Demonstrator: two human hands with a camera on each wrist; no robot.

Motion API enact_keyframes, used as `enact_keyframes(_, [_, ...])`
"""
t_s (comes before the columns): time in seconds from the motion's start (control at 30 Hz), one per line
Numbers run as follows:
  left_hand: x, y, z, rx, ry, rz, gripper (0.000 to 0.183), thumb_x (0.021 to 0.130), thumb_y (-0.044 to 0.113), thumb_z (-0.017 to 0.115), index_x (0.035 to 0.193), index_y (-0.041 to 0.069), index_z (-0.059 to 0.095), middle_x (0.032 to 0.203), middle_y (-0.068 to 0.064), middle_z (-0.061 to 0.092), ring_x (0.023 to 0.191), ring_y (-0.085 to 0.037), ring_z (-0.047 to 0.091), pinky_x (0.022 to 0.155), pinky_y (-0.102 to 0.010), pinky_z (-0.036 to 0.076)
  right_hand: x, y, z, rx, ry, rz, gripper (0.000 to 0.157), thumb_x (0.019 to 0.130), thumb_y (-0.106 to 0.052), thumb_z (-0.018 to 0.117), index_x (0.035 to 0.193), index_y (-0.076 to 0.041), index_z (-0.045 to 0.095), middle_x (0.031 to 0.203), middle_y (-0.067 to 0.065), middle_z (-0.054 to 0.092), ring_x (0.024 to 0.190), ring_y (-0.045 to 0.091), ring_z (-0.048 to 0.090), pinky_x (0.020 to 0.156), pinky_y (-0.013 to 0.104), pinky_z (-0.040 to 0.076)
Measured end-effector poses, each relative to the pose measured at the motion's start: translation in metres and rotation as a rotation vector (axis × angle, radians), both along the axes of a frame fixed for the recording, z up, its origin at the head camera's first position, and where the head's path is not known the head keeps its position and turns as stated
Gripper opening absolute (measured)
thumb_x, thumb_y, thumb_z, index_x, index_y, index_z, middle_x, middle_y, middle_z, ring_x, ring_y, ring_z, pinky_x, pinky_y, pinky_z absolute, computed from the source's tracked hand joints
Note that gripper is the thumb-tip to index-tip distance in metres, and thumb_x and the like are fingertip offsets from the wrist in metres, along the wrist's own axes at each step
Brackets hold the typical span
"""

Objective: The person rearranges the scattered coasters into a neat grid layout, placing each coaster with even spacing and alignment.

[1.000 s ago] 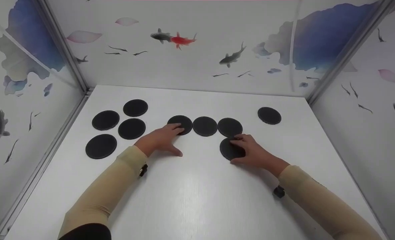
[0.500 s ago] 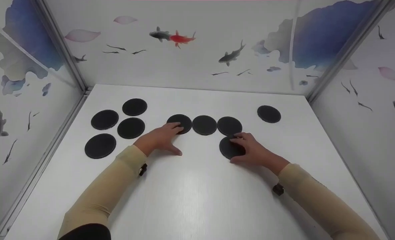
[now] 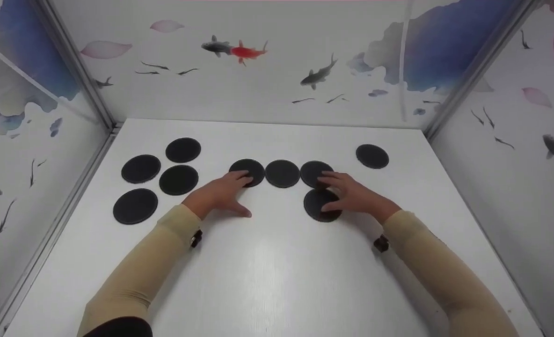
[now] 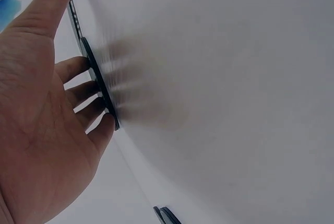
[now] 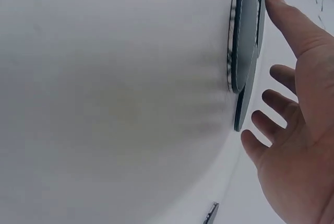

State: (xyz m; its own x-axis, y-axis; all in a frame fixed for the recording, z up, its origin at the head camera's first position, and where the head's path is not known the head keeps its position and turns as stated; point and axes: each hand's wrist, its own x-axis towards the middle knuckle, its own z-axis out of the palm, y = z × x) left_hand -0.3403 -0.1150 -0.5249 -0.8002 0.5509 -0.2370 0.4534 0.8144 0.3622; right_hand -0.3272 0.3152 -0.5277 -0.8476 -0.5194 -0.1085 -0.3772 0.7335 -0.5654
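Three flat black discs form a row in the head view: a left one [image 3: 253,167], a middle one [image 3: 282,173] and a right one [image 3: 313,171]. A fourth, lower disc [image 3: 315,206] lies just in front of the right one. My left hand [image 3: 218,194] rests its fingertips on the left disc, thumb spread away from it. My right hand [image 3: 359,195] is over the right and lower discs, overlapping both. In the right wrist view its fingers [image 5: 271,127] stand spread, apart from the discs, with nothing between them and the thumb.
Several more black discs, one of them at the far left [image 3: 135,206], lie in a loose group. A single disc [image 3: 372,156] lies at the back right. White panels printed with fish enclose the white table [image 3: 258,281] at the back and sides.
My right hand has let go of the lower disc, risen and shifted slightly forward, its fingers now over the right disc. My left hand keeps its place. The head view has shifted slightly.
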Motion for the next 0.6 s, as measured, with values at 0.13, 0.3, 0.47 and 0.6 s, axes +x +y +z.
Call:
enact_keyframes(0.13, [-0.002, 0.0, -0.002, -0.012, 0.009, -0.006, 0.113, 0.088, 0.061, 0.089, 0.175, 0.015, 0.034, 0.183, -0.011, 0.02, 0.169, -0.034, 0.019, 0.131, -0.056, 0.03, -0.009, 0.002, -0.001, 0.029, -0.012, 0.019, 0.094, 0.091, -0.047, 0.092, 0.17, -0.02, 0.047, 0.182, 0.006, 0.027, 0.167, 0.038, 0.021, 0.132, 0.06, 0.024])
enact_keyframes(0.3, [-0.004, 0.002, -0.001, -0.007, 0.001, -0.009, 0.113, 0.087, 0.06, 0.09, 0.175, 0.015, 0.035, 0.183, -0.013, 0.02, 0.169, -0.035, 0.018, 0.131, -0.057, 0.031, -0.016, 0.005, -0.005, 0.031, 0.002, 0.05, 0.095, 0.091, -0.045, 0.093, 0.169, -0.017, 0.048, 0.182, 0.006, 0.026, 0.167, 0.038, 0.02, 0.132, 0.06, 0.023])
enact_keyframes(0.47, [-0.002, 0.001, 0.0, 0.002, -0.009, -0.004, 0.113, 0.087, 0.058, 0.091, 0.175, 0.014, 0.035, 0.183, -0.012, 0.02, 0.169, -0.035, 0.018, 0.131, -0.056, 0.03, -0.02, 0.008, -0.011, 0.045, 0.011, 0.054, 0.092, 0.091, -0.045, 0.093, 0.167, -0.015, 0.051, 0.181, 0.008, 0.028, 0.167, 0.04, 0.021, 0.132, 0.061, 0.022])
enact_keyframes(0.6, [0.0, 0.0, -0.001, 0.007, -0.003, -0.001, 0.112, 0.088, 0.058, 0.09, 0.175, 0.014, 0.035, 0.183, -0.012, 0.02, 0.169, -0.034, 0.018, 0.131, -0.055, 0.03, -0.021, 0.008, -0.013, 0.046, 0.001, 0.044, 0.091, 0.091, -0.047, 0.093, 0.166, -0.016, 0.053, 0.181, 0.008, 0.029, 0.166, 0.04, 0.021, 0.132, 0.061, 0.023])
